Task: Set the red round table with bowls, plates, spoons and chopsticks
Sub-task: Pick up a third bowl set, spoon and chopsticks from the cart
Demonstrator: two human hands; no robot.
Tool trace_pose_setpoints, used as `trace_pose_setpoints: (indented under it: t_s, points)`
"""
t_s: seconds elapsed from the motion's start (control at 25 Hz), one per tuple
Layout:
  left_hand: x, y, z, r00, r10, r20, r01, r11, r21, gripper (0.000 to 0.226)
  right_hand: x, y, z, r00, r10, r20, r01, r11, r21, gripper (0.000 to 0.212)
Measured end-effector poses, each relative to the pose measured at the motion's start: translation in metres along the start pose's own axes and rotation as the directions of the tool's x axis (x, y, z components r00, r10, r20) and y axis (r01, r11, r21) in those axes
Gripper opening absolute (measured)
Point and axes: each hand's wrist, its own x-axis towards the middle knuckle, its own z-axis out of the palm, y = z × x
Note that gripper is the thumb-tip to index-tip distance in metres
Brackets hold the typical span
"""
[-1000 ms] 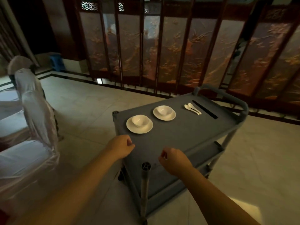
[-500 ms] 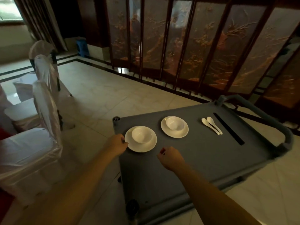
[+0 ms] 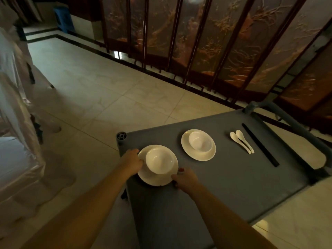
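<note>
On the grey cart top (image 3: pixel 224 191) sit two white plates, each with a white bowl on it. My left hand (image 3: pixel 132 161) grips the left rim of the near plate (image 3: pixel 156 178), and my right hand (image 3: pixel 185 179) holds its right rim. The near bowl (image 3: pixel 159 160) rests on that plate. The far plate (image 3: pixel 201 155) carries the second bowl (image 3: pixel 200 141). Two white spoons (image 3: pixel 242 141) lie side by side to the right, with black chopsticks (image 3: pixel 260 145) beyond them. The red round table is out of view.
A carved wooden folding screen (image 3: pixel 215 42) stands behind the cart. Chairs in white covers (image 3: pixel 16 105) line the left edge. The cart's handle bar (image 3: pixel 301 130) runs along its right end. Pale tiled floor (image 3: pixel 100 90) lies between the cart and the chairs.
Both hands moved forward from the cart's near edge and took hold of the near plate's rims. The camera came closer and tilted down over the cart.
</note>
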Motion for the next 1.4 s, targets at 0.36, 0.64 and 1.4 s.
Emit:
trace_pose_setpoints:
  t_s: [0.36,0.64,1.4]
  points:
    - [0.007,-0.009,0.007,0.997,0.010,0.077,-0.002,0.995,-0.103,0.034,-0.008,0.002,-0.002,0.999,0.037,0.000,-0.036,0.968,0.247,0.030]
    - [-0.047,0.021,0.028,0.993,-0.050,0.104,0.090,0.896,-0.435,0.041,-0.033,0.041,-0.051,0.999,-0.043,-0.005,0.042,0.940,0.339,0.031]
    - [-0.188,0.246,0.158,0.976,0.076,0.206,0.164,0.376,-0.912,0.046,-0.091,0.182,-0.317,0.955,-0.295,0.010,0.276,0.904,0.328,0.031]
